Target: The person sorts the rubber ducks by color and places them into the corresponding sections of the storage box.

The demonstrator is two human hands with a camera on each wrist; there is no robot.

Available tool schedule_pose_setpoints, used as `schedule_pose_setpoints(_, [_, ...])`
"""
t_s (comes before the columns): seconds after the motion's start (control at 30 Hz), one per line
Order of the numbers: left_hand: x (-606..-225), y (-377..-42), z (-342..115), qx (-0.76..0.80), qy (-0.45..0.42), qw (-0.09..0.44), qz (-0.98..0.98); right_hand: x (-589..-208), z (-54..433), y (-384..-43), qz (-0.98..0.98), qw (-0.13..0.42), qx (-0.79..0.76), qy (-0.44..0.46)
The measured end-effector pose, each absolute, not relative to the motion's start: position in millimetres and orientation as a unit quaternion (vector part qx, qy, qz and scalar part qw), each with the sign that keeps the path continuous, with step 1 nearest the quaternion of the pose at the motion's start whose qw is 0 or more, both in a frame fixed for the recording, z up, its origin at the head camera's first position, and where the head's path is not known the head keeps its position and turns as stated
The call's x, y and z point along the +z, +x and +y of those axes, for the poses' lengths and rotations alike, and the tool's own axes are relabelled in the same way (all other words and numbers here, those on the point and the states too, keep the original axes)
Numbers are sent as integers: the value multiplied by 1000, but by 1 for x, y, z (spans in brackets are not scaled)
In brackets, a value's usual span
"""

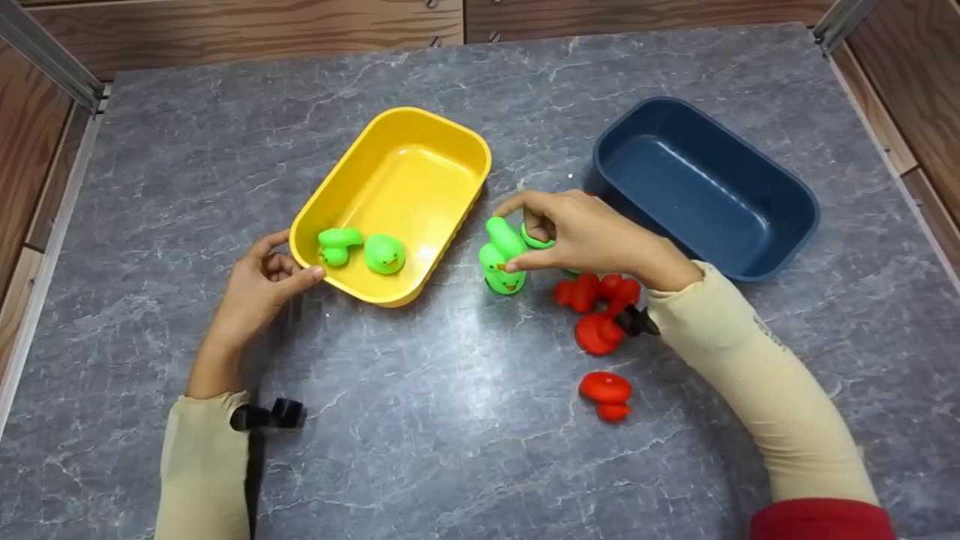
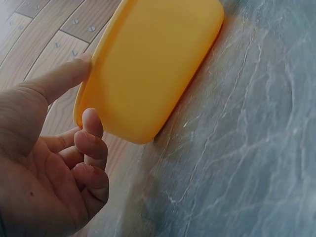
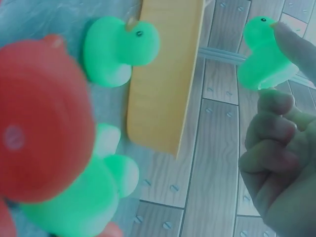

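Observation:
My right hand (image 1: pixel 592 232) pinches a green toy duck (image 1: pixel 505 235) between thumb and fingers, above the table. In the right wrist view the held duck (image 3: pixel 264 61) is lifted clear of the others. Just below it a second green duck (image 1: pixel 508 283) stands on the table, and another green duck (image 1: pixel 534 238) is partly hidden by the fingers. My left hand (image 1: pixel 259 281) grips the near-left corner of a yellow tub (image 1: pixel 412 184), thumb on the rim. Two green ducks lie in the tub, one upright (image 1: pixel 385 253) and one tipped over (image 1: pixel 337 246).
Several red toy ducks lie under and near my right wrist, some clustered (image 1: pixel 581 292), one apart (image 1: pixel 606 394) nearer the front. A dark blue tub (image 1: pixel 690 187) stands at the back right, close to the right forearm. Wood-patterned panels (image 1: pixel 247 26) border the grey marbled table.

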State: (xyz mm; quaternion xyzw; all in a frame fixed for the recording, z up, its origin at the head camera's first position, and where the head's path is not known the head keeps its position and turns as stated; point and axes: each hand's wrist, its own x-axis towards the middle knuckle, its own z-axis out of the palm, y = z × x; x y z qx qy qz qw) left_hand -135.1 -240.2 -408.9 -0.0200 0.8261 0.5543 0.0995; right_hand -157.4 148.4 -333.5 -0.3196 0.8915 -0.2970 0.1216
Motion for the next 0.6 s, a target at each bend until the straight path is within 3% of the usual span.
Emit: schedule_pose_setpoints(0.6, [-410, -135, -241, 553, -24, 102, 826, -329, 96, -170, 882, 123, -370, -264])
